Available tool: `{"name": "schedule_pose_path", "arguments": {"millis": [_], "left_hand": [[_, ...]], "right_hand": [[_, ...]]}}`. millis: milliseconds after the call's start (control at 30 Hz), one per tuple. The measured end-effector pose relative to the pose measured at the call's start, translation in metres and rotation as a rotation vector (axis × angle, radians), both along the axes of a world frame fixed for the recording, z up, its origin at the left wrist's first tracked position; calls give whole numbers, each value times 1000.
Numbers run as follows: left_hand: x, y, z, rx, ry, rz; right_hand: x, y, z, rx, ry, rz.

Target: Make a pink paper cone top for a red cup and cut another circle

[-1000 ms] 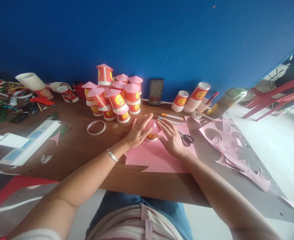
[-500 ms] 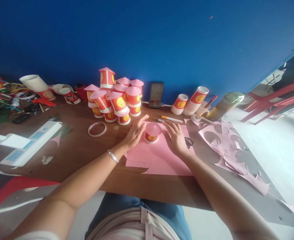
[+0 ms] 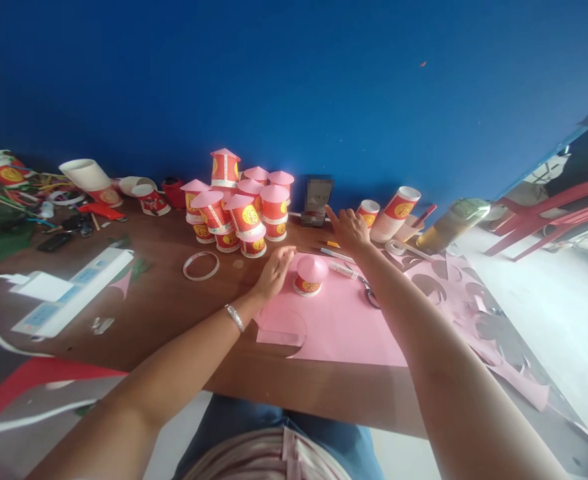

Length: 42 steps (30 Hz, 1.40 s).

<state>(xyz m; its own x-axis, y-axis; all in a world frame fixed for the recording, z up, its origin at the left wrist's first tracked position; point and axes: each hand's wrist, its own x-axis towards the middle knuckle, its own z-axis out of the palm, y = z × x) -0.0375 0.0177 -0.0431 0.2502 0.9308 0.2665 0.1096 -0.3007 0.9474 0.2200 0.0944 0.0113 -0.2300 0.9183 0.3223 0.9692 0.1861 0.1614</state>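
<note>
A red paper cup (image 3: 307, 287) topped with a pink paper cone (image 3: 312, 268) stands on a sheet of pink paper (image 3: 347, 337) in front of me. My left hand (image 3: 276, 272) rests just left of this cup, fingers extended and holding nothing. Farther back, my right hand (image 3: 350, 230) reaches toward the upright red-and-white cup (image 3: 369, 212) and the phone (image 3: 317, 200), fingers apart. Whether it touches the cup I cannot tell. A white marker (image 3: 343, 269) and scissors (image 3: 370, 293) lie on the paper, the scissors partly behind my right forearm.
Several cone-topped red cups (image 3: 244, 217) are stacked at the back left, near a white tape ring (image 3: 201, 266). A power strip (image 3: 74, 293) lies at left. On the right are pink paper scraps (image 3: 511, 373), a tape roll (image 3: 395, 247) and a bottle (image 3: 451, 227).
My right hand has moved away from the cone-topped cup, back toward the wall. My left hand stays beside the cup. The view has shifted slightly.
</note>
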Motion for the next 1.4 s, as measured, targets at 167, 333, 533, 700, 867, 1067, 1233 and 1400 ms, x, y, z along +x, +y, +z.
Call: {"name": "schedule_pose_path", "arguments": {"millis": [167,333,533,700,867,1067,1233,1400], "left_hand": [[0,0,2,25,32,-1],[0,-2,6,35,45,-10],[0,-1,7,16,66,2],[-2,0,5,-10,43,-12],[-2,2,-1,-18,5,0],[-4,-3,7,12,24,27],[-6,-13,21,82,63,18],[-5,-18,27,171,123,-63]], "right_hand": [[-3,14,-6,-47,72,-1],[-7,15,-9,-37,0,-38],[-7,6,-4,-47,32,-24],[-7,-19,3,2,97,3],[-5,-65,-7,140,284,110],[-6,-111,-26,147,718,222],[-16,-127,-29,90,968,239],[-29,-133,-23,47,976,301]]}}
